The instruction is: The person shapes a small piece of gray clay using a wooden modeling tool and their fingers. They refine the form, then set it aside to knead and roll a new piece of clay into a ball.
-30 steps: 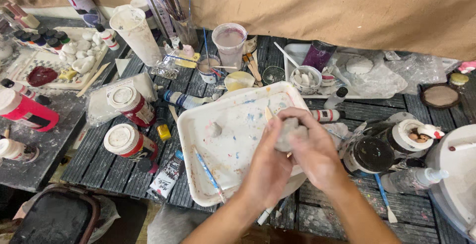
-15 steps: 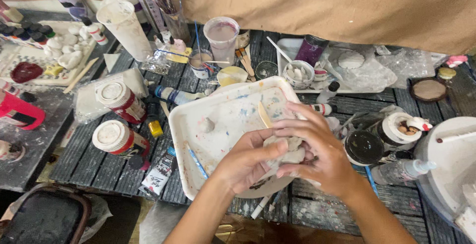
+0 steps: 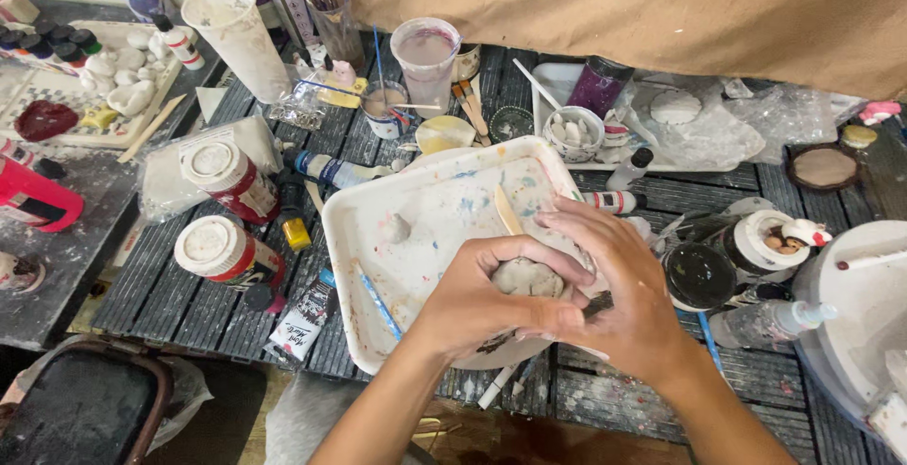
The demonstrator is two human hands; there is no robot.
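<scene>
The left hand point(image 3: 477, 300) and right hand point(image 3: 628, 300) meet over the lower right part of the paint-stained white tray point(image 3: 378, 215), cupping a pale grey clay lump point(image 3: 526, 278) between them. The left fingers point(image 3: 529, 312) curl pressed together under and around the lump; the right fingers point(image 3: 576, 229) arch over its top from 2 o'clock, also closed on it. A dark brush handle point(image 3: 597, 306) pokes out between the hands at 3 o'clock. To shape the lump well, I judge that even pressure from both palms matters, turning it slowly so no side flattens, and keeping it above the tray so crumbs fall there rather than on the bench point(image 3: 661, 399). A wooden stick point(image 3: 507, 210) lies at 12 o'clock and a blue brush point(image 3: 378, 302) at 9 o'clock, both clear of the hands
</scene>
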